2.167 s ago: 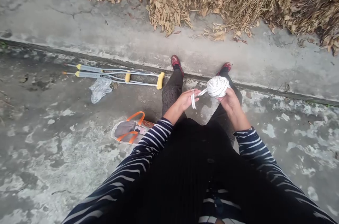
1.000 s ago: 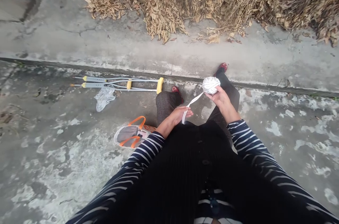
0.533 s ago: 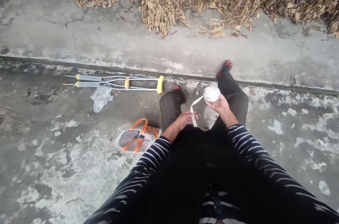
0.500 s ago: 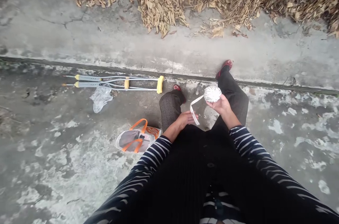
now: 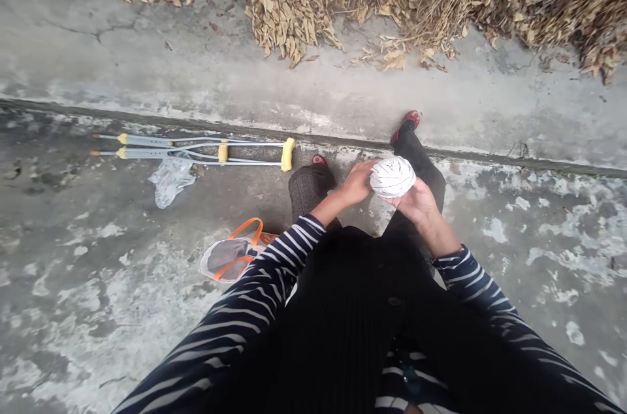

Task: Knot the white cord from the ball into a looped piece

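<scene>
We have the ball of wound white strip [image 5: 392,176] held low over the knees, cupped from below and the right side by the right hand [image 5: 418,203], fingers curled up around it; those fingers are partly hidden behind the ball. The left hand [image 5: 353,183] is flatter, fingers extended and close together, tips against the ball's left side, not wrapped around it. We can't make out any loose end of the strip. Just beyond the red shoes [image 5: 405,126], a concrete step edge [image 5: 147,123] crosses the view. Left of the knees lie a pair of crutches [image 5: 196,151] with yellow grips, a clear plastic bag [image 5: 171,180] and an orange-handled bag [image 5: 230,258], partly behind the left sleeve. Dried leaves [image 5: 294,2] run off the top edge; the patchy concrete floor [image 5: 539,257] spreads right of the hands.
</scene>
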The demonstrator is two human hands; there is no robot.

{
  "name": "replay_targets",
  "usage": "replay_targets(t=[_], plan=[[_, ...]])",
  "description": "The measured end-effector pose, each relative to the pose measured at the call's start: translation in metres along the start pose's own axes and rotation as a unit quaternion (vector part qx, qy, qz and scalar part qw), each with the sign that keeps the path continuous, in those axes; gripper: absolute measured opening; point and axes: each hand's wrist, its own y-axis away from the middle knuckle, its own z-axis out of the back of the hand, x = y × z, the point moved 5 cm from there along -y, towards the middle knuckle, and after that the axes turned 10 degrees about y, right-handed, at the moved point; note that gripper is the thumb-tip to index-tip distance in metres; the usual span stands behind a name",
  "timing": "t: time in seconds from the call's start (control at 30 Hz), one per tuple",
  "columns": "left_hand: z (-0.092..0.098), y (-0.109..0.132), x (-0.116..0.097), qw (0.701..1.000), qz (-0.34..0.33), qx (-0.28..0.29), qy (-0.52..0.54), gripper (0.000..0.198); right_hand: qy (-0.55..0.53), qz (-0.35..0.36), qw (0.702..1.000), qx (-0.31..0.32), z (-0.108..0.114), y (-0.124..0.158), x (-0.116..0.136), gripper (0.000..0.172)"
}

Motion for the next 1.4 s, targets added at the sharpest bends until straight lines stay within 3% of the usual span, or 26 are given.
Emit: replay_targets(t=[0.13,0.27,0.4,0.57,0.67,0.83,0.97,1.23,1.4], plan=[[-0.011,-0.003,0.021,0.997,0.052,0.05,0.005,0.009,0.023,-0.001,0.999,0.031,-0.002,0.006,0.017,0.034],[-0.007,0.018,0.031,0.991,0.085,0.095,0.049,0.027,0.028,0.012,0.999,0.041,0.005,-0.006,0.038,0.03],[0.003,0.041,0.038,0.983,0.138,0.078,0.088,0.026,0.016,0.012,1.0,0.009,0.014,-0.032,0.042,0.025],[0.005,0.057,0.057,0.954,0.229,0.013,0.193,0.027,-0.01,-0.051,0.998,-0.032,0.025,-0.077,0.011,0.025],[0.004,0.062,0.075,0.94,0.27,-0.036,0.206,0.025,-0.029,-0.096,0.989,-0.105,0.04,-0.105,-0.019,0.022],[0.004,0.072,0.111,0.889,0.372,-0.134,0.229,0.027,-0.03,-0.163,0.967,-0.195,0.068,-0.146,-0.072,0.018],[0.005,0.067,0.128,0.868,0.408,-0.164,0.232,0.027,-0.027,-0.211,0.949,-0.234,0.083,-0.176,-0.103,0.019],[0.008,0.029,0.14,0.851,0.425,-0.194,0.239,0.03,-0.022,-0.262,0.926,-0.271,0.097,-0.223,-0.121,0.023],[0.01,0.018,0.155,0.845,0.432,-0.21,0.235,0.026,-0.019,-0.269,0.927,-0.262,0.109,-0.246,-0.127,0.021]])
